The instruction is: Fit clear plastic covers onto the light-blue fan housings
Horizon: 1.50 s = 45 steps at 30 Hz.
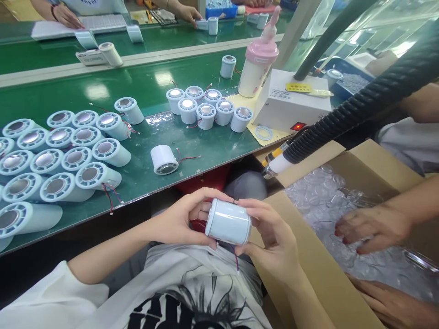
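Between my two hands is a light-blue plastic cylinder [229, 222], held on its side above my lap. My left hand [187, 217] grips its left end, and my right hand [272, 233] closes round its right end. A thin dark wire with a small connector hangs below it. Nearest on the bench, a similar cylinder [163, 159] stands alone with red and dark wires trailing right. Many more like it, with round metal discs in their ends, are grouped at the left [46, 160] and at the back middle [206, 115].
On the right, a white box-shaped device [291, 100] with a lit red switch stands beside a pink-capped bottle [258, 64]. A black ribbed hose [356, 100] slants overhead. A co-worker's hand [377, 228] reaches into a cardboard box [305, 246] of clear plastic parts. Other people work across the green bench.
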Available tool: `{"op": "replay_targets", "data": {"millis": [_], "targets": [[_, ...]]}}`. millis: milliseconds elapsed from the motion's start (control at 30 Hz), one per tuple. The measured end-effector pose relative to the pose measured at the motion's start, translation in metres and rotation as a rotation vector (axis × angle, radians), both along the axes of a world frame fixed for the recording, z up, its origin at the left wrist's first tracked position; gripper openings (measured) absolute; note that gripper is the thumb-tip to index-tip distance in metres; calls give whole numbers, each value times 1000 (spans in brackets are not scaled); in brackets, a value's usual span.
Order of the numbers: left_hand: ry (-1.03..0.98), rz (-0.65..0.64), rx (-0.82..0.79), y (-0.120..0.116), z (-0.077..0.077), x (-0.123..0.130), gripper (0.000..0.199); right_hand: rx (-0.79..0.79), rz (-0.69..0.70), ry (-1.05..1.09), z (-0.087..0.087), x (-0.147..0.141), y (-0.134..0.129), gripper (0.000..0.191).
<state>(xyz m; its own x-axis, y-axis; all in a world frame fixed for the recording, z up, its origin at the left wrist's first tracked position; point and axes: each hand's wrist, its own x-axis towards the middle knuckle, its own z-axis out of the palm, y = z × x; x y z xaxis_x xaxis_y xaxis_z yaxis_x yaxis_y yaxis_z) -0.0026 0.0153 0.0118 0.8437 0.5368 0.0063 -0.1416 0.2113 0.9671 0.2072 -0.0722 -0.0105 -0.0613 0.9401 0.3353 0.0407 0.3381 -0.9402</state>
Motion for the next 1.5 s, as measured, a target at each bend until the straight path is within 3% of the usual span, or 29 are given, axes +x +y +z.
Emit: {"op": "replay_targets", "data": {"millis": [300,533,767,1100,1267,1367,1500], "targets": [[64,41,-138,-5,-1,-2,70,-72,-7,44,-5,-3,-2,60],[91,82,-125,-8,-4,-2,65,-207,42,66,3,-10,-3,60],[140,153,-52,-11,-8,-2,65,-300,-172,-124,20,-29,4,40],[133,143,-37,-12,-16,0,61,-339,-251,-187,20,-30,8,24],[121,103,-74,-10,-14,0,60,-410,-240,-59,15,-22,9,31],[124,130,-208,-8,-15,0,60,-323,-150,-80,6,-13,6,35],[214,132,-366,-8,-31,2,54,-7,-31,-428,-13,-15,-2,66]]}}
